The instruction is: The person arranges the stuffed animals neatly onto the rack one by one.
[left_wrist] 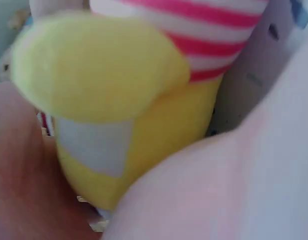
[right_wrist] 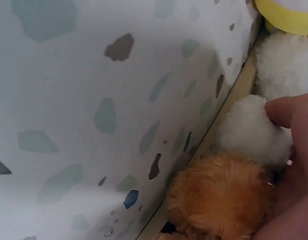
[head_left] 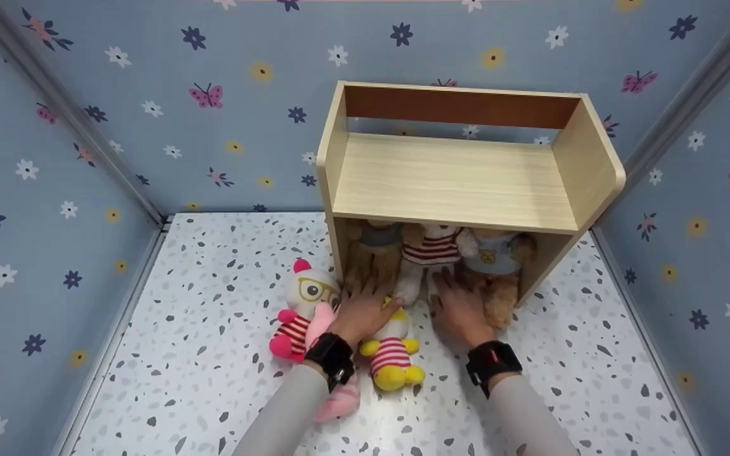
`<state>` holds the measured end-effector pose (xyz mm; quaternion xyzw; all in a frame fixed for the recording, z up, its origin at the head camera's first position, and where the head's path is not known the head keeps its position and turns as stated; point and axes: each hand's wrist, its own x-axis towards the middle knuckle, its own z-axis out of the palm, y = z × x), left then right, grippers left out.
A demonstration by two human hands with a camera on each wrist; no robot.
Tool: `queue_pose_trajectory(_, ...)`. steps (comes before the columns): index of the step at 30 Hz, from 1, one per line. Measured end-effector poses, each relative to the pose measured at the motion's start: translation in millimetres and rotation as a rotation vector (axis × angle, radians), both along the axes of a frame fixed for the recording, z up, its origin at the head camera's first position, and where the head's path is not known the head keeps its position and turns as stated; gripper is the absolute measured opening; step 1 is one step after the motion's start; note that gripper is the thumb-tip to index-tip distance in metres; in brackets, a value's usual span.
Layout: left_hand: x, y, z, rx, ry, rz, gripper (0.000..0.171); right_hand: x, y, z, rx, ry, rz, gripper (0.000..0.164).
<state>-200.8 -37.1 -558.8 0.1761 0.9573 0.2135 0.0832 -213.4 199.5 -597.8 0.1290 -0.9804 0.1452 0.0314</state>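
Three plush bears sit side by side in the lower compartment of a wooden shelf (head_left: pixel 460 183): a brown bear in grey (head_left: pixel 381 235), a white bear in red stripes (head_left: pixel 431 248), and a brown bear in a light-blue top (head_left: pixel 492 254). My left hand (head_left: pixel 365 310) reaches forward, fingers extended onto the left bear's legs. Beneath its thumb lies a yellow plush toy (head_left: pixel 391 358), which fills much of the left wrist view. My right hand (head_left: pixel 460 310) is at the white bear's leg, its thumb touching the white foot (right_wrist: pixel 253 132) beside a brown fluffy foot (right_wrist: pixel 218 195).
Left of the shelf lies a white-and-pink plush with yellow glasses (head_left: pixel 312 290). A pink plush (head_left: pixel 339 402) lies partly under my left forearm. Flowered blue walls (head_left: pixel 225 114) enclose the speckled floor (head_left: pixel 213 329). The shelf's upper board (head_left: pixel 454 180) overhangs the bears.
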Motion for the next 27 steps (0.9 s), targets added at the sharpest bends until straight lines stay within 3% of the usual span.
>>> queue_pose_trajectory(3,7.6,-6,3.0,0.054,0.000,-0.003,0.066,0.6,2,5.8,-0.057,0.001,0.009,0.046)
queue_pose_trajectory(9,20.9,-24,7.9,0.099,0.024,-0.003,0.055,9.6,2,11.4,-0.206,0.117,0.042,0.034)
queue_pose_trajectory(14,28.1,-34,7.4,0.112,0.025,0.023,0.062,20.6,-4,14.1,-0.243,0.209,0.077,0.034)
queue_pose_trajectory(23,26.5,-37,5.4,0.115,-0.047,0.140,0.066,35.1,-11,17.3,-0.288,0.188,0.059,0.034)
queue_pose_trajectory(27,24.2,-40,2.6,0.163,-0.013,0.164,0.061,40.5,-10,15.9,-0.308,0.207,0.048,0.033)
